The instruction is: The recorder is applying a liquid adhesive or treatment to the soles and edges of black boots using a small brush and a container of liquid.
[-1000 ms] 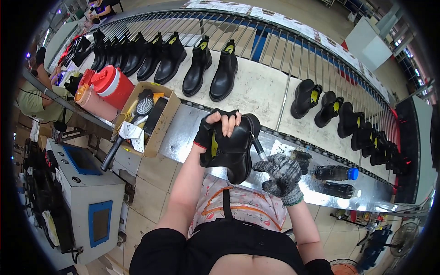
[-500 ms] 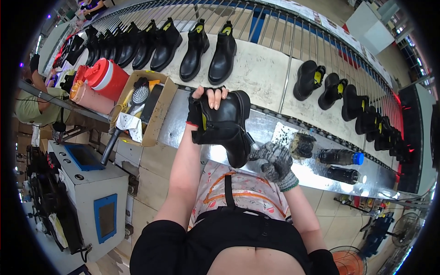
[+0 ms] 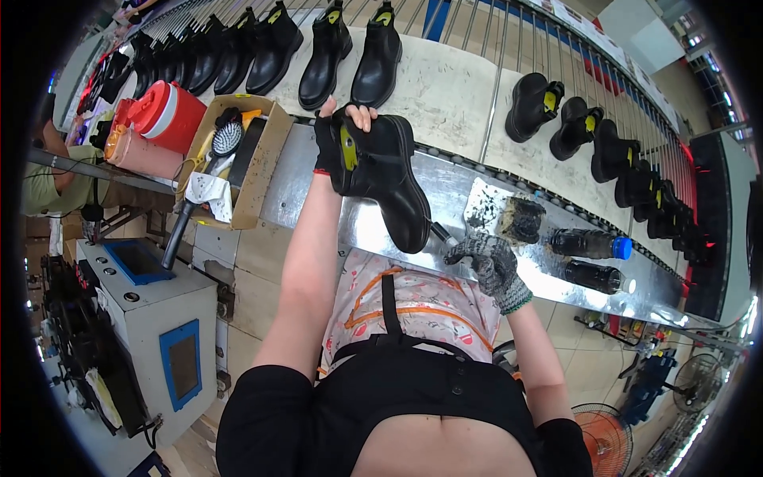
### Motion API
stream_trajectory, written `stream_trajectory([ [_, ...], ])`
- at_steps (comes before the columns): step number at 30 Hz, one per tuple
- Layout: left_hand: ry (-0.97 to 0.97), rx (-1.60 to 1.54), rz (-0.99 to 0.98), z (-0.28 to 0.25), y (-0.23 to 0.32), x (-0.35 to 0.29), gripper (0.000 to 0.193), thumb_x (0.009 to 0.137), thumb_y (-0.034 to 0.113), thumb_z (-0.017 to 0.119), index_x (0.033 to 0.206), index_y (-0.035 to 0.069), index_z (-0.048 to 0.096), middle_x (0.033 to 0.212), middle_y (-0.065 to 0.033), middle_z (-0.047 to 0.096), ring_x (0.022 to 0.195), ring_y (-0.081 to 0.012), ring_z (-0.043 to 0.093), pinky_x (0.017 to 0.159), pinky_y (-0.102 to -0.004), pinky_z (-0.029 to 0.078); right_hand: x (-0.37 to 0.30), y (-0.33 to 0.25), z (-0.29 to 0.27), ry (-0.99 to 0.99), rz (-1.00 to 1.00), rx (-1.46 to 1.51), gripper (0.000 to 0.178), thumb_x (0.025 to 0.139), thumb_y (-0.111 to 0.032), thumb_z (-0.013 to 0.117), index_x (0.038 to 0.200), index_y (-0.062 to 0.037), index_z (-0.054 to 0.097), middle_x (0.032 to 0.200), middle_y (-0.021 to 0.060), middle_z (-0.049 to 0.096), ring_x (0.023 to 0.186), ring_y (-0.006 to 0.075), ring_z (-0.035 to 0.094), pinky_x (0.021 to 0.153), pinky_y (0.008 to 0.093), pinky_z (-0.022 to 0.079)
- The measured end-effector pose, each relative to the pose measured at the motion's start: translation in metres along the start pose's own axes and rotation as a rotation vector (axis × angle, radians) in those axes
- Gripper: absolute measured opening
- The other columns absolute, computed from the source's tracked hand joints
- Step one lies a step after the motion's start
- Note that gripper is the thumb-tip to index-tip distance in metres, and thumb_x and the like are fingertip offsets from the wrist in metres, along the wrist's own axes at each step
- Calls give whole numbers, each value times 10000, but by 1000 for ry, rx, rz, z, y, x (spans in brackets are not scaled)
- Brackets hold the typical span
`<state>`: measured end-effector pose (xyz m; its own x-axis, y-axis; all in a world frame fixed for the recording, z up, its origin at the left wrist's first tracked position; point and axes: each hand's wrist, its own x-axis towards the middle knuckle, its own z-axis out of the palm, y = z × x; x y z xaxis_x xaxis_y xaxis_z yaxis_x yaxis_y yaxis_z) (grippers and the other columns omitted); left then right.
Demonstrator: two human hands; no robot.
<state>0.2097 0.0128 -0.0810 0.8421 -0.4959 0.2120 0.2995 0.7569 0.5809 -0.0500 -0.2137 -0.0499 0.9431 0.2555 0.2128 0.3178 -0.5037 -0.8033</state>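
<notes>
A black leather ankle boot (image 3: 393,187) with a yellow-green lining is in my left hand (image 3: 343,127). That hand wears a black fingerless glove with a red cuff edge, and its fingers wrap over the boot's heel end. The boot's toe points down toward me, its sole turned to the right. My right hand (image 3: 494,270), in a grey knitted glove, pinches a thin brush-like tool (image 3: 444,234) with a silvery collar. The tool's fine tip is at the sole edge near the toe; whether it touches I cannot tell.
Below the boot runs a metal ledge (image 3: 306,187), holding a blackened sponge-like block (image 3: 522,220) and two bottles of dark liquid (image 3: 588,243). Behind it, a conveyor (image 3: 445,87) carries rows of black boots. A cardboard box (image 3: 266,151) with brushes and a red jug (image 3: 171,111) stand left.
The view has shifted, so the surroundings sit higher. The boot has turned slightly, showing more of its opening and lining. The right hand has tilted, and the tool stays by the sole edge.
</notes>
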Motion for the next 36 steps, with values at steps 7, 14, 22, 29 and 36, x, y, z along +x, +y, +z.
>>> stream_trajectory([
  [7, 207, 205, -71, -25, -19, 28, 675, 921, 528, 294, 575, 17, 568, 591, -123, 557, 669, -255, 547, 847, -330, 406, -36, 25, 18, 190, 424, 609, 737, 880, -659, 369, 907, 15, 667, 902, 111, 685, 886, 207, 637, 859, 349, 483],
  [14, 481, 992, 318, -58, -58, 21, 589, 901, 588, 436, 791, 34, 604, 717, -43, 611, 605, -156, 585, 574, -273, 476, -48, 43, 36, 497, 760, 1077, 799, 824, -735, 370, 964, -2, 657, 835, 128, 682, 698, 191, 640, 534, 237, 461],
  [22, 451, 1459, 390, -7, -26, -2, 570, 889, 572, 427, 871, 33, 613, 735, -175, 633, 750, -354, 629, 628, -406, 468, -56, 41, 22, 645, 822, 838, 808, 855, -727, 287, 906, -17, 670, 780, 102, 683, 539, 135, 584, 411, 199, 373],
  [29, 473, 1779, 436, -11, -18, -34, 762, 808, 640, 512, 1127, -50, 560, 818, -177, 654, 748, -372, 633, 649, -426, 492, -62, 48, 19, 630, 876, 613, 379, 943, -380, 496, 910, -37, 654, 777, 23, 664, 552, 95, 527, 461, 218, 370],
  [36, 482, 1710, 376, 37, -4, -94, 657, 727, 687, 573, 924, 67, 488, 700, -94, 550, 673, -318, 617, 579, -394, 455, -51, 33, 13, 554, 789, 395, 371, 939, -369, 482, 933, -40, 653, 809, 59, 676, 621, 116, 582, 533, 248, 437],
])
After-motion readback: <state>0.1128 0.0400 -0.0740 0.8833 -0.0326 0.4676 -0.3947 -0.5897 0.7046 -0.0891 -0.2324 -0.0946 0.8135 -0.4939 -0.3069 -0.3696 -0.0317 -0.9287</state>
